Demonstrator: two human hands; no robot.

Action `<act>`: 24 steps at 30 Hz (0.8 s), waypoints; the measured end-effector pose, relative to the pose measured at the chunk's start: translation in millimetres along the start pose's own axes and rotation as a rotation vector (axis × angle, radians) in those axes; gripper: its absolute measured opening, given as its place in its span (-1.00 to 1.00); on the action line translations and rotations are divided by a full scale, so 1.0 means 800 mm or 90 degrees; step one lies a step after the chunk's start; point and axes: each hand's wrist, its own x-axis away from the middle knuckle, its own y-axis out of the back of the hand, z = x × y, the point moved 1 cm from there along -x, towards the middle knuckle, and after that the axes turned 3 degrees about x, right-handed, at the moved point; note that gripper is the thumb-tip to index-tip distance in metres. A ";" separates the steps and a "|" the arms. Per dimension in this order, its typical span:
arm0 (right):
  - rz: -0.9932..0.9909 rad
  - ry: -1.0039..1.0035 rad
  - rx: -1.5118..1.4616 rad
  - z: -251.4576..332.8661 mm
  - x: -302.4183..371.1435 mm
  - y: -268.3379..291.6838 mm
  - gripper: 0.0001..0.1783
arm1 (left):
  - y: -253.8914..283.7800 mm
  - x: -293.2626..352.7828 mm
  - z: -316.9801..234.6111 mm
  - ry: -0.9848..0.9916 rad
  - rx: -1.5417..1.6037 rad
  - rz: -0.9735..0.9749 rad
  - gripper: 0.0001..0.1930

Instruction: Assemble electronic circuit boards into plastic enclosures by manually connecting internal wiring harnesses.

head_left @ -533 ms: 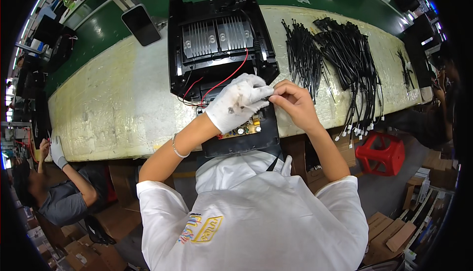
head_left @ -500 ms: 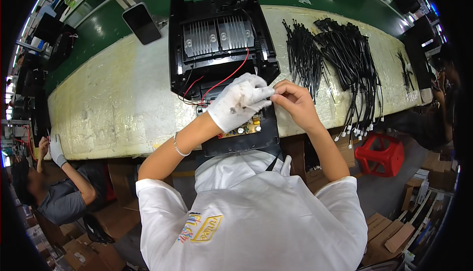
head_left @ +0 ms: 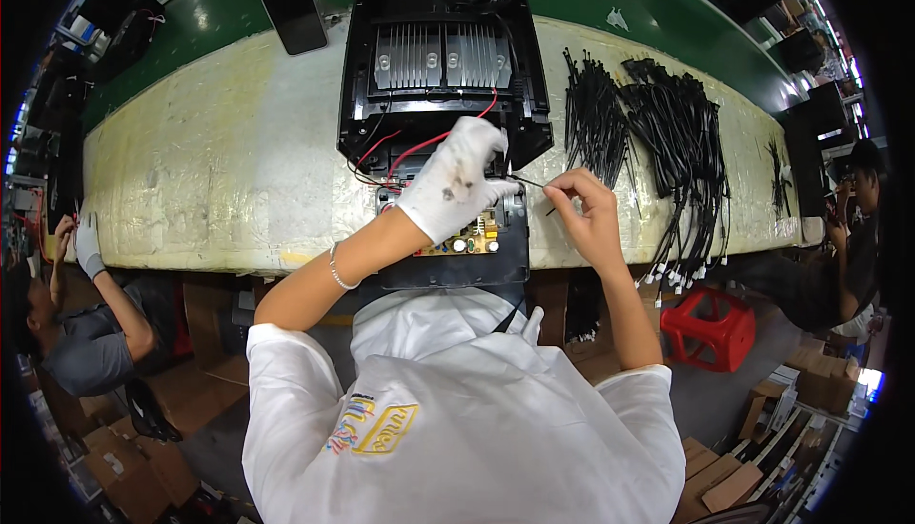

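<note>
My left hand [head_left: 457, 181], in a stained white glove, hovers over the near part of a black device housing [head_left: 355, 128]. Its thumb and fingers are apart, making a C shape, and its thumb is near a thin black cable tie [head_left: 530, 182]. The bare fingers of my right hand [head_left: 588, 211] pinch that tie, which stretches from the housing's right side. Below the glove shows a circuit board [head_left: 474, 241] with several parts on it. A red wire [head_left: 419, 148] runs under my left hand. Silver heat sinks [head_left: 443, 57] sit farther back in the housing.
To the right lie black cable ties [head_left: 593, 109] and black cables [head_left: 672, 133] with white connectors. A phone-like screen [head_left: 293, 13] stands at the back left on a post. A red stool [head_left: 710, 327] is below the table at right. Co-workers sit at left [head_left: 95, 333] and right.
My right hand has drawn away to the right from my left hand, and the black tie now shows between them. The left thumb and fingers have spread apart. The whole view has shifted slightly.
</note>
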 end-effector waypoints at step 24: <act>0.229 0.335 0.367 0.017 -0.052 0.009 -0.84 | -0.012 -0.032 -0.009 0.319 0.008 0.155 -0.65</act>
